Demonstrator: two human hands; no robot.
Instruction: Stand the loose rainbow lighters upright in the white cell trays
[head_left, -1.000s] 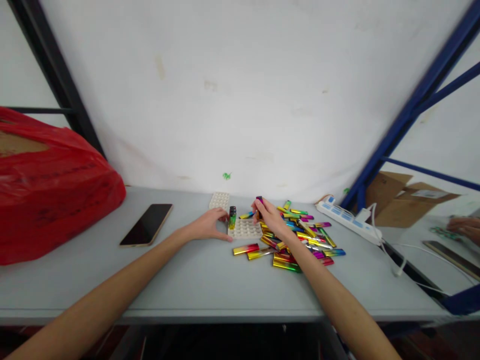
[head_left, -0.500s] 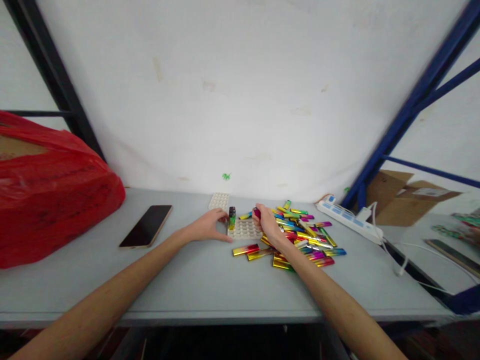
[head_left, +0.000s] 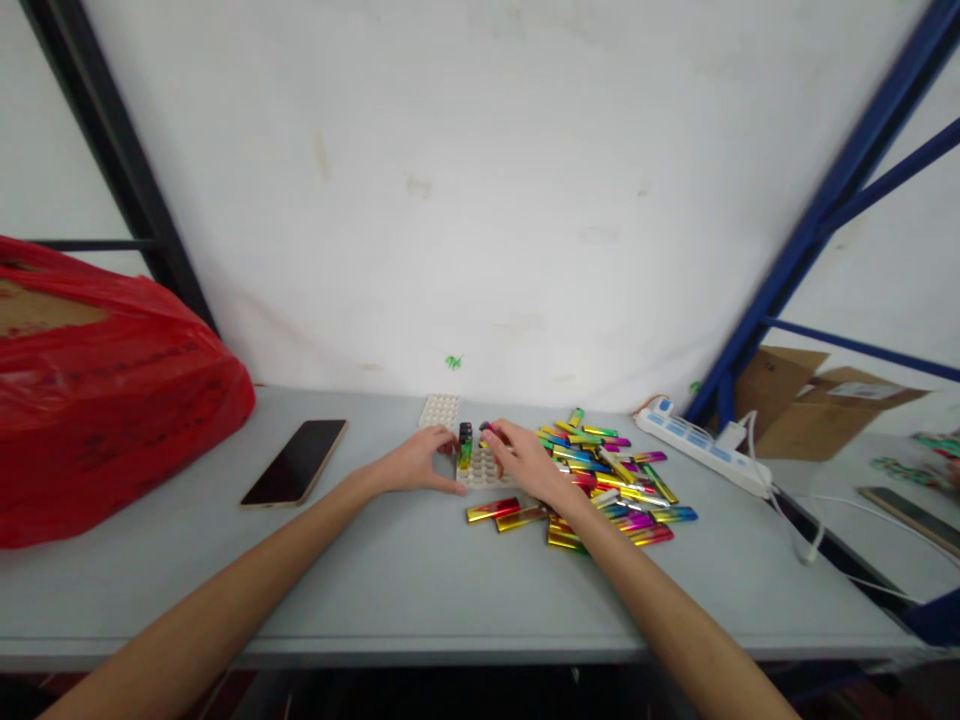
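A white tray (head_left: 480, 478) with rows of holes lies on the table between my hands. Several lighters (head_left: 466, 447) with black tops and green-yellow bodies stand upright along its left side. My left hand (head_left: 417, 462) rests at that left edge, thumb and fingers spread apart around the tray's corner. Over the tray, my right hand (head_left: 523, 460) pinches a lighter with a dark top (head_left: 485, 431), mostly covered by the fingers. Just to the right lies a loose pile of shiny multicoloured lighters (head_left: 577, 455), partly hidden by my right forearm.
A second white tray (head_left: 439, 410) lies near the wall. A phone (head_left: 296, 462) and a red plastic bag (head_left: 120, 400) are on the left. To the right are a white power strip (head_left: 701, 447) with cables, a blue rack post (head_left: 795, 240) and a cardboard box (head_left: 810, 405).
My right hand has moved left with the lighter, from the pile's side to over the tray beside the standing lighters. My left hand has stayed by the tray's left edge.
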